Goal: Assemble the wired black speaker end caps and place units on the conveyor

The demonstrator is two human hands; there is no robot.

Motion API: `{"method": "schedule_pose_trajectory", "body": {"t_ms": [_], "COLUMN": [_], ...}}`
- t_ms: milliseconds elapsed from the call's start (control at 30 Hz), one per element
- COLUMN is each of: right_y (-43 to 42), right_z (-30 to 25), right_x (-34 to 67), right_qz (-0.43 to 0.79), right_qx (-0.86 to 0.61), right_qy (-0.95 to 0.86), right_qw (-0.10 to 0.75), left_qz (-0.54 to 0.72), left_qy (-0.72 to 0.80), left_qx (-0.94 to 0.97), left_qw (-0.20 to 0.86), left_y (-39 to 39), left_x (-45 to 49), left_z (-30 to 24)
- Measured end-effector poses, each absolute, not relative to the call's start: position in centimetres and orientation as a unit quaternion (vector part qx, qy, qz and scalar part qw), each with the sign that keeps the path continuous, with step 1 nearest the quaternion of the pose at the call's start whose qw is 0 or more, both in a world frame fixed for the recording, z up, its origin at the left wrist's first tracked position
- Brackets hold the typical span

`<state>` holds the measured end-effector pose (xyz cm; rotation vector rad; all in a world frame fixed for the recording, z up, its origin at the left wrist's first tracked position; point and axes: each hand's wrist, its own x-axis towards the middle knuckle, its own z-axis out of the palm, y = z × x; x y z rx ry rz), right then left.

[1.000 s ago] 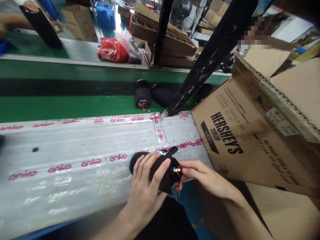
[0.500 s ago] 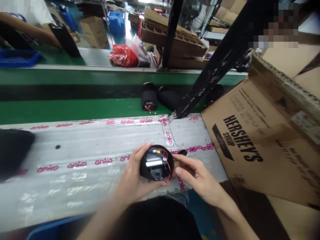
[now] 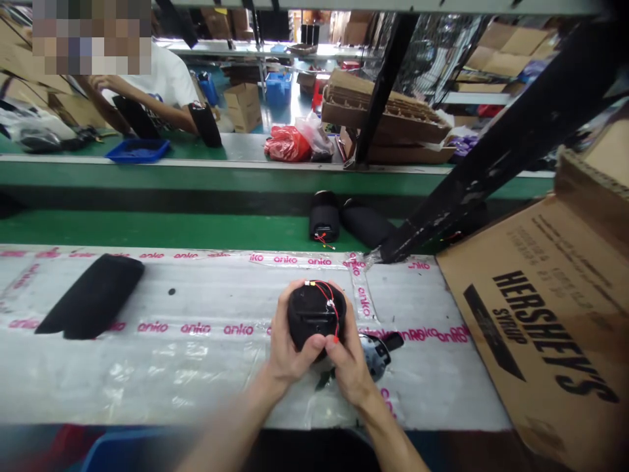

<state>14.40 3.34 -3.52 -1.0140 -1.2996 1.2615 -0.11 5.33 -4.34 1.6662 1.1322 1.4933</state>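
Note:
Both my hands grip a black, rounded speaker housing [image 3: 314, 311] above the bench. Its open end faces me, with thin red wires and small white and yellow connectors across it. My left hand [image 3: 287, 344] wraps its left side and my right hand [image 3: 350, 351] wraps the right, thumbs close together at the near rim. Just beyond the right hand lies a shiny dark part with a black stub [image 3: 377, 354], partly hidden by that hand. A limp black fabric sleeve [image 3: 93, 295] rests on the left of the bench.
Two black cylinders, one with red wires [image 3: 324, 219] and one lying beside it [image 3: 368, 223], are on the green belt [image 3: 236, 229]. A slanted black post [image 3: 472, 170] and a large cardboard box [image 3: 531, 314] stand at right. Across the belt sits another person [image 3: 167, 82].
My right hand has moved from beside the housing to grip it, and the housing has tilted. The view has swung left and up, showing the fabric sleeve and the other person more fully.

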Motion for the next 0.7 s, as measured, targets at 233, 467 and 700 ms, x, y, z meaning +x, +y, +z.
{"method": "schedule_pose_trajectory", "body": {"t_ms": [233,467,700], "right_y": [2.9,1.3,0.6], "right_z": [-2.1,-3.4,-2.7], "right_x": [13.4,13.5,13.6], "right_qz": [0.476,0.467,0.419], "right_qx": [-0.411,-0.421,-0.470], "right_qy": [-0.516,-0.543,-0.577], "right_qw": [0.582,0.557,0.521], "left_qz": [0.638,0.591,0.586], "left_qy": [0.362,0.371,0.433], "left_qx": [0.589,0.599,0.571], "left_qw": [0.340,0.393,0.378], "left_y": [5.0,2.5,0.8], "left_x": [1.1,0.3,0.9], "left_z": [-5.2,-5.6,-5.8]}}
